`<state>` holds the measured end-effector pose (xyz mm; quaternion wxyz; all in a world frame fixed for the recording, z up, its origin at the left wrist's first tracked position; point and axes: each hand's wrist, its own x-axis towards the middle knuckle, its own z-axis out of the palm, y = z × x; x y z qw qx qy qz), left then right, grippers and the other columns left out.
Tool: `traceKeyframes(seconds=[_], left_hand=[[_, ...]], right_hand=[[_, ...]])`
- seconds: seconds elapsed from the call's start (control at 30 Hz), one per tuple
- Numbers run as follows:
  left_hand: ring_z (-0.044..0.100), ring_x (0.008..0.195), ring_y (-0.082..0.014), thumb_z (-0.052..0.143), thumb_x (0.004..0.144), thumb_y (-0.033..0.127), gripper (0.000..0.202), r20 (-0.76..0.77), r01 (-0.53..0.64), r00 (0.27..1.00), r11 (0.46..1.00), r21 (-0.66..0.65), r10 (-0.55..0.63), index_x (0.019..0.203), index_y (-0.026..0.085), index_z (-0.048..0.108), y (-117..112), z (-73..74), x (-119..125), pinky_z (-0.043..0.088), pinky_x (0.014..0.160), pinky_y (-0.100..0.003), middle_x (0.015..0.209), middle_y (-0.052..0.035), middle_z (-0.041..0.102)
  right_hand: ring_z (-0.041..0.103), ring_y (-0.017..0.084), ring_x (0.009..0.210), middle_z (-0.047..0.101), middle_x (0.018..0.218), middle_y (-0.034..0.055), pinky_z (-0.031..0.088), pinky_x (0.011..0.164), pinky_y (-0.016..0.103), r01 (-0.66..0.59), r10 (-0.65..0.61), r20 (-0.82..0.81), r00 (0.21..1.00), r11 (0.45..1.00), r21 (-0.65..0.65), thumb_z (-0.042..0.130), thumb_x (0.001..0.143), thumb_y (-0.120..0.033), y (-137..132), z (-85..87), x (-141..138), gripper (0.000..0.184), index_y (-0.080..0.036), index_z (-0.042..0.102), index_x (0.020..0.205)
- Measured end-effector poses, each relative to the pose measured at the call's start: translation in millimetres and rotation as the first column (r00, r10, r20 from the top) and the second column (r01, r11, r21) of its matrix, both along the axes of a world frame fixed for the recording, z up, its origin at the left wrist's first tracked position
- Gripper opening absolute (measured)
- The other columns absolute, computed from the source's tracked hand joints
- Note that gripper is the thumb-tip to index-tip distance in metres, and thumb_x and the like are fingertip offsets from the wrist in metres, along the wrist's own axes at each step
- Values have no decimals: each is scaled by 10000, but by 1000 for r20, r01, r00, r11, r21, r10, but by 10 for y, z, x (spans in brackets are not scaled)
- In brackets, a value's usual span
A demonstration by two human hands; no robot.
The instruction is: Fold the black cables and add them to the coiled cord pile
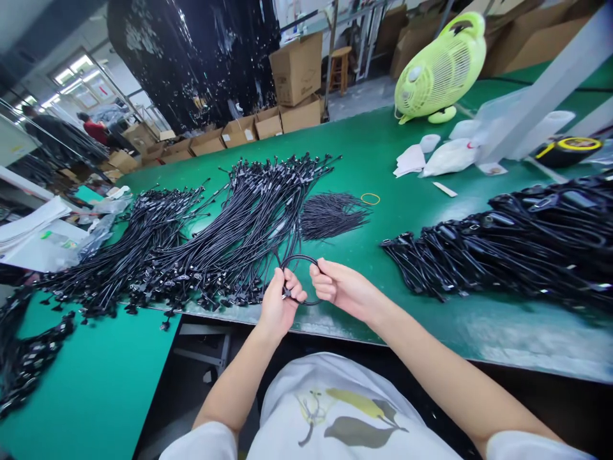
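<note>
from the head view, the left hand point(281, 305) is closed around a thin black rubber-sheathed cable point(299, 258) near a small black plug at its end; the cable bends up into a loop just above the worktop's near edge and runs across to the right hand point(343, 289), whose fingers narrow onto the loop; both hands sit close together, almost touching, over the long green worktop point(364, 153); just beyond them lies a large fanned-out bundle of black plug-ended cables point(239, 223), with a small sheaf of short thin black cords point(330, 216) beside it and a yellow rubber band point(370, 199) nearby; to the right lies a heap of thicker coiled black cables point(502, 237); farther back on the worktop are white plastic bags point(450, 158) and a lime-green plastic fan point(440, 67); brown cardboard boxes point(297, 69) stand beyond the worktop near a wooden stool point(339, 67); far off to the left, a co-worker in a red top point(94, 131) stands among more boxes; a white printed t-shirt point(335, 409) shows below the arms.
</note>
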<state>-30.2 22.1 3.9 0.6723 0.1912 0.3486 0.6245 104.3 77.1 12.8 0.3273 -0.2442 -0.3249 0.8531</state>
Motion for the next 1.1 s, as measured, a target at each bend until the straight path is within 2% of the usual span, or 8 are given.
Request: traceKeyframes(seconds=[0.1, 0.23, 0.3, 0.4, 0.57, 0.7, 0.83, 1.1], left_hand=[[380, 551, -76, 641, 846, 470, 340, -267, 86, 961, 995, 43, -71, 803, 178, 473, -50, -33, -32, 352, 550, -220, 652, 54, 386], [494, 620, -118, 602, 871, 434, 289, -647, 304, 734, 952, 42, -206, 955, 172, 514, -160, -6, -98, 410, 629, -264, 718, 11, 514], [517, 645, -138, 552, 896, 426, 284, -708, 437, 632, 899, -11, -316, 984, 156, 542, -216, 37, -129, 433, 645, -286, 754, -14, 539], [549, 760, -170, 536, 903, 397, 274, -717, 577, 553, 816, -38, -424, 978, 139, 587, -284, 41, -146, 465, 759, -327, 838, -49, 575], [550, 1057, -222, 647, 842, 413, 374, -544, 540, 701, 841, -19, -462, 1106, 156, 583, -353, -160, -76, 397, 991, -388, 1007, -66, 629], [603, 813, -184, 613, 856, 494, 389, -394, 646, 678, 759, -85, -621, 932, 113, 607, -346, -179, -56, 452, 842, -345, 796, -66, 642], [554, 653, -131, 607, 855, 518, 402, -379, 687, 643, 720, -98, -665, 871, 118, 575, -302, -76, -68, 420, 687, -278, 704, -40, 603], [565, 680, -160, 598, 834, 552, 445, 99, 657, 750, 721, -221, -654, 923, 116, 589, -322, -37, 58, 459, 679, -317, 764, -48, 558]], right_hand=[[236, 31, 468, 256, 592, -81, 285, 409, 162, 75, -75, -35, 997, 997, 8, 671, 795, -531, -70, 62, -5, 436, -167, 457, 688], [491, 76, 594, 512, 909, 36, 407, 412, 197, 193, -225, 50, 973, 913, 358, 660, 794, -525, -310, 90, -133, 372, -173, 540, 802], [529, 83, 598, 544, 1053, 72, 379, 362, 187, 161, -241, 131, 962, 882, 443, 660, 801, -484, -410, 85, -184, 335, -190, 555, 923], [516, 73, 497, 567, 893, 8, 336, 326, 168, 219, -288, 138, 948, 900, 376, 605, 848, -463, -455, 79, -220, 291, -225, 461, 935], [439, 16, 414, 469, 774, -55, 293, 359, 146, 320, -361, 29, 932, 858, 401, 585, 855, -534, -399, 82, -239, 355, -211, 455, 926], [351, 15, 384, 425, 643, -71, 228, 346, 141, 227, -272, 74, 959, 901, 369, 524, 861, -617, -344, 73, -188, 425, -194, 486, 876], [398, 59, 406, 440, 550, -73, 273, 344, 149, -17, 3, 104, 995, 991, 134, 550, 805, -684, -241, 60, -97, 496, -200, 501, 903], [129, -14, 357, 308, 538, -95, 93, 316, 131, 155, -157, -88, 984, 987, -36, 588, 755, -714, -169, 51, -102, 575, -152, 497, 678]])
